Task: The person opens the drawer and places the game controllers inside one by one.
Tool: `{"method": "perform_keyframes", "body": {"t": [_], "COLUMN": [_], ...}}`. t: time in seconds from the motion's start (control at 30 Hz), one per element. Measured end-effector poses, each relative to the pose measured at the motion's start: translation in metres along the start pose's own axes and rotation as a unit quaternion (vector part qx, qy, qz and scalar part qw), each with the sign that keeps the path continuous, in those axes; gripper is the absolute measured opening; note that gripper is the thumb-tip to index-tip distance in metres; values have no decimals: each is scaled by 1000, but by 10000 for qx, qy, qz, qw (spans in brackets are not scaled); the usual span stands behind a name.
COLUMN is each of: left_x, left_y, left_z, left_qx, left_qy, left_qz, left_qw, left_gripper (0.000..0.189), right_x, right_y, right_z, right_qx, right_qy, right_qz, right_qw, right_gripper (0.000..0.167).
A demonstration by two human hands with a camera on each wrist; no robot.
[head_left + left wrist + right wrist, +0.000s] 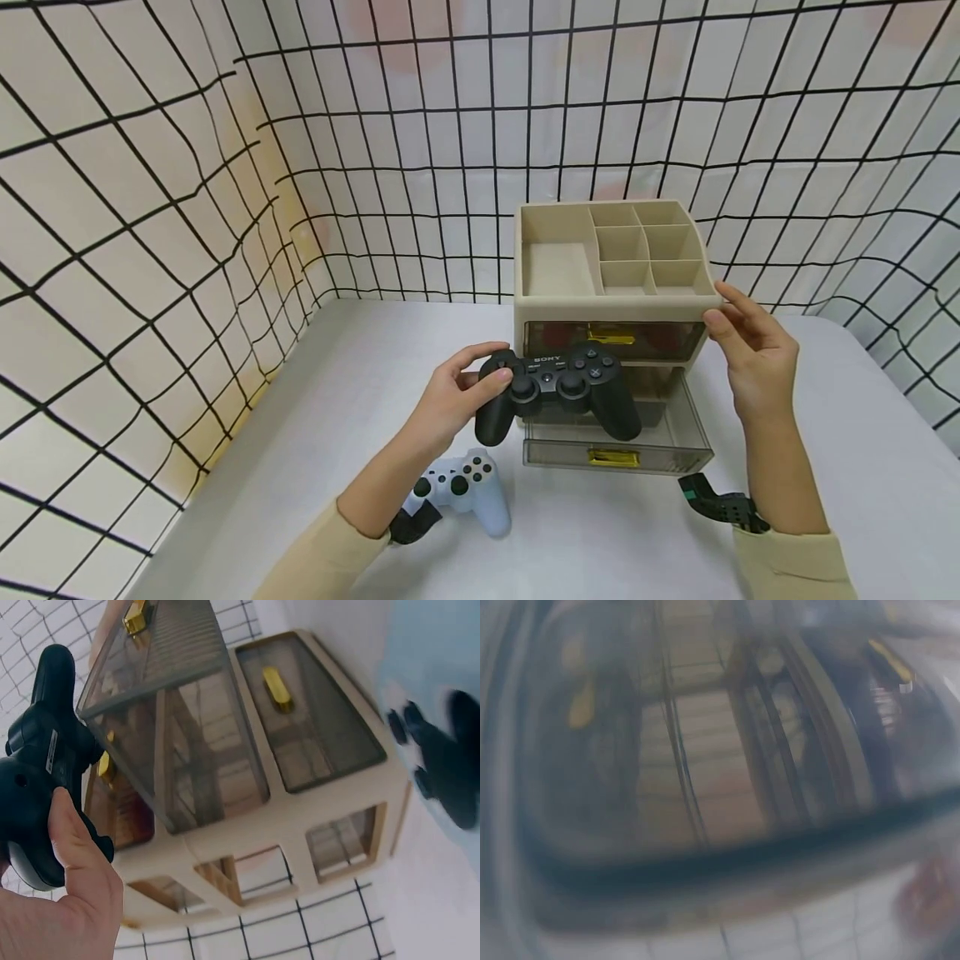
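Note:
My left hand [453, 396] grips a black game controller [546, 385] by its left grip, thumb on top. The controller overlaps the pulled-out clear drawer [678, 425] of a beige desktop organizer [618, 308]. In the left wrist view, the black controller [49, 757] is beside that drawer [187, 742], with my thumb pressed against it. My right hand [761, 358] holds the organizer's upper right edge, thumb at the front and fingers along the side. A closed dark drawer [555, 340] with a gold handle sits above the open one. The right wrist view is blurred, close to the organizer.
A light-blue game controller [487, 500] lies on the white table [360, 358], partly behind my left wrist. Divided compartments [626, 243] top the organizer. Another closed drawer [311, 720] shows in the left wrist view. Black wire grid [420, 150] surrounds the table at the back and sides.

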State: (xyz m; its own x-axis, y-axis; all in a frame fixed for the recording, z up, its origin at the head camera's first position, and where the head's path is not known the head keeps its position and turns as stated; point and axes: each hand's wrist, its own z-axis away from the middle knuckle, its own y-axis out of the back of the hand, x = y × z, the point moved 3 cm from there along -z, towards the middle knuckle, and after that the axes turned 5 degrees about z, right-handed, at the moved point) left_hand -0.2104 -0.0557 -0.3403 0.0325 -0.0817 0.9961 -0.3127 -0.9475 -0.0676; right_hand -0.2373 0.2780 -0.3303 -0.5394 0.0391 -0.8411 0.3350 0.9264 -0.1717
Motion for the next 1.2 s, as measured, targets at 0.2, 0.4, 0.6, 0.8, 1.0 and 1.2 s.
{"method": "perform_keyframes", "body": {"t": [0.2,0.4,0.6,0.8,1.0,1.2], "left_x": [4,2,1,0,0,-4], "left_y": [-14,-26,-37,-48,-58,-64], "left_z": [-8,-15,-20,-18,-16,-16], "left_qx": [-268,-434,-297,-175,-255,-330], "left_qy": [-23,-173,-738,-1334,-1676,-1928], "left_qz": [-60,-347,-1074,-1887,-2401,-2760], "left_qw": [9996,9983,9910,9728,9558,9411], "left_gripper": [49,50,51,54,56,57], "right_x": [-1,-1,-1,-1,-1,-1], "right_y": [0,0,1,1,0,1], "right_z": [0,0,1,1,1,1], "right_qx": [-5,-20,-36,-34,-51,-40], "right_qy": [-35,-24,-11,-22,-15,-26], "right_qz": [116,305,358,331,389,403], "right_qw": [9999,9995,9994,9994,9992,9992], "right_gripper": [32,33,33,33,33,33]}}
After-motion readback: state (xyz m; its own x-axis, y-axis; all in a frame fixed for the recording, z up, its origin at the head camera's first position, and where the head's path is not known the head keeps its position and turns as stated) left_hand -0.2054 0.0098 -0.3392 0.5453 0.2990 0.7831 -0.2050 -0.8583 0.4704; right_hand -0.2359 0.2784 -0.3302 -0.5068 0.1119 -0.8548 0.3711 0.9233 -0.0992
